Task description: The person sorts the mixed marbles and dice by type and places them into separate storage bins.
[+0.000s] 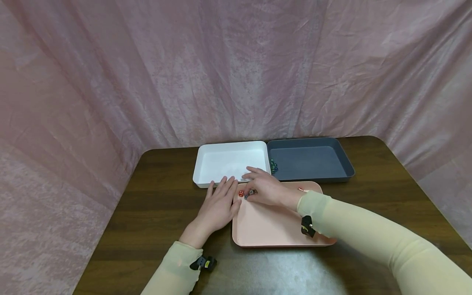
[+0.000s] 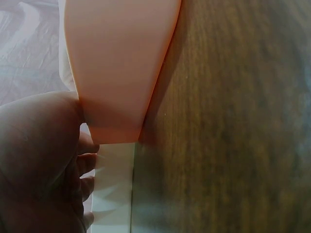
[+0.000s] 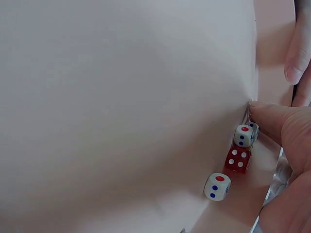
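Note:
My right hand (image 1: 267,189) reaches into the pink tray (image 1: 273,229) at its far left part, fingers bent down among several dice. In the right wrist view, a red die (image 3: 238,160) sits between two white dice, a nearer white die (image 3: 217,187) and another white die (image 3: 244,136). A fingertip touches a small clear sliver of something beside them; whether it is pinched is hidden. Another red die (image 1: 241,193) lies left of these fingers. My left hand (image 1: 218,205) rests at the pink tray's left edge, fingers straight toward the white tray (image 1: 228,162), thumb on the rim.
A dark grey tray (image 1: 313,159) stands at the back right, with several green-blue glassy pieces (image 1: 273,166) at its left wall. A small red piece (image 1: 300,189) lies near the pink tray's far right wall. Pink cloth (image 1: 236,73) hangs behind the wooden table (image 1: 155,221).

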Demonstrator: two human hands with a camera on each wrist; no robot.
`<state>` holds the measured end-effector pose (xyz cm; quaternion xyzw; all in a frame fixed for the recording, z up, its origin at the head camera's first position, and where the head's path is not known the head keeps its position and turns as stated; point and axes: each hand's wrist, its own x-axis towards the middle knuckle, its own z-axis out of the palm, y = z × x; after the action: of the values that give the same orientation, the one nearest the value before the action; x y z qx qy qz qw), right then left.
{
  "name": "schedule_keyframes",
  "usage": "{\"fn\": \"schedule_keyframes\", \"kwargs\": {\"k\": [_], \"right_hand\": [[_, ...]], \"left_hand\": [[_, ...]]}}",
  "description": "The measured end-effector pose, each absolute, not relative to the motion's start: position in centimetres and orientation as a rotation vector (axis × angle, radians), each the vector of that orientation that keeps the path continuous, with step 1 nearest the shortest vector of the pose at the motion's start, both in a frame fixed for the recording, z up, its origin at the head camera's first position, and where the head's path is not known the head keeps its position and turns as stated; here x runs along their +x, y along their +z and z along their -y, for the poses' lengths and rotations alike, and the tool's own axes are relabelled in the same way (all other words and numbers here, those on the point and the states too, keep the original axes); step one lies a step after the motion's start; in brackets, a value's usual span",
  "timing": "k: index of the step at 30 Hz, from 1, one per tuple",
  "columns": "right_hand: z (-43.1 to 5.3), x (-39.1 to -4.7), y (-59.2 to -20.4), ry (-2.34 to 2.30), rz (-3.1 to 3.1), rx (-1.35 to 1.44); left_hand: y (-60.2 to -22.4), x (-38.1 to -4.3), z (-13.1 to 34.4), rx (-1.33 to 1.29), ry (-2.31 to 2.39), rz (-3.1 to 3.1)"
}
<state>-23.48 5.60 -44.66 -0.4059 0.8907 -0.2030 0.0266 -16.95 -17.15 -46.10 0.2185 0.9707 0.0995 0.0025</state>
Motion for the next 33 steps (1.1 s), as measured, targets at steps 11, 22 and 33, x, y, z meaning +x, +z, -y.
{"fn": "schedule_keyframes", "kwargs": {"k": [11, 22, 33], "right_hand": [[-6.1, -23.4, -44.4, -0.673, -2.767, -1.267], [-7.7, -23.3, -43.3, -0.742, -2.826, -1.183], [-10.1, -23.4, -41.6, -0.857, -2.838, -0.979]], "left_hand": [[-46.1, -17.2, 17.0, 0.702, 0.310, -3.053], [-46.4, -17.3, 17.2, 0.698, 0.302, -3.064], [-46.4, -17.3, 17.7, 0.686, 0.306, -3.076]]}}
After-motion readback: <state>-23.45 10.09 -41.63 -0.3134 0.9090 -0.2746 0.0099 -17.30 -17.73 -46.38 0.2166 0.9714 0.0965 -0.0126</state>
